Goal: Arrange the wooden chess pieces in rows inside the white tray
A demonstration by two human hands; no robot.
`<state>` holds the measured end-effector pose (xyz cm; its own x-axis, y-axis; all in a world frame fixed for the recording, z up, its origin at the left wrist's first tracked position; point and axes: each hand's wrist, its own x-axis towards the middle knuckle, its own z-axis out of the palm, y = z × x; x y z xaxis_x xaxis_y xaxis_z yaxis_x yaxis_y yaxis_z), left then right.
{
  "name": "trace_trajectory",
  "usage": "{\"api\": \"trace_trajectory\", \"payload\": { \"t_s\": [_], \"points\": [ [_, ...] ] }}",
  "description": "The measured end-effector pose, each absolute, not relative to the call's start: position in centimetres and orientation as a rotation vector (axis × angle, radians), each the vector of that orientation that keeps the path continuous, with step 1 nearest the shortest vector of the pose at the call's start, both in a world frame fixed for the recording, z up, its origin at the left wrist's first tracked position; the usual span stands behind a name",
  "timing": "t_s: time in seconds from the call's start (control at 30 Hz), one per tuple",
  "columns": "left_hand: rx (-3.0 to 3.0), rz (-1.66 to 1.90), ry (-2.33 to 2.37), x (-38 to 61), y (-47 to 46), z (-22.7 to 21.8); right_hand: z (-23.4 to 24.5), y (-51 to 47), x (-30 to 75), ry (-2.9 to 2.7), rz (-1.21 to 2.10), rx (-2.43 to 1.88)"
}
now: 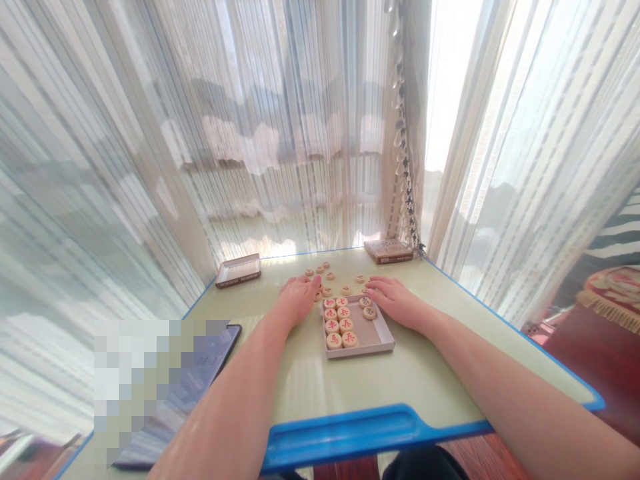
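A shallow open box [370,347] sits on the table in front of me. Two columns of round Chinese chess pieces with red characters [345,325] fill its left side. Two dark-lettered pieces [369,313] lie toward its far right. My left hand [299,297] rests beyond the box's left corner, fingers partly extended beside several loose pieces [327,291]; its fingertips are partly hidden. My right hand [397,300] reaches over the box's far right corner. Its fingers are stretched out, with the tips at a loose piece [365,291]; no clear grip shows.
A box lid or tray [239,270] lies at the far left of the table, and a closed box [389,251] at the back right. A phone or tablet [200,380] lies by my left forearm, partly blurred out. The table has a blue rim [345,433]; curtains [300,133] hang behind.
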<state>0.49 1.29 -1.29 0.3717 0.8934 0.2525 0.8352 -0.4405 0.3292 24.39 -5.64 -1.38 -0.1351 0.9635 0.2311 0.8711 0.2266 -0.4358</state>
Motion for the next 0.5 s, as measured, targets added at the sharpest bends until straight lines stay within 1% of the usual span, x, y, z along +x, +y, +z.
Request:
{"api": "trace_trajectory", "payload": {
  "t_s": [0.17, 0.5],
  "points": [
    [2.536, 0.723, 1.492, 0.51, 0.95, -1.1, -1.26, -5.84, 24.43, -2.039, 0.286, -1.699],
    [2.511, 0.485, 1.488, 0.78, 0.33, -0.83, -1.39, -5.8, 24.48, -2.046, 0.284, -1.678]
  ]
}}
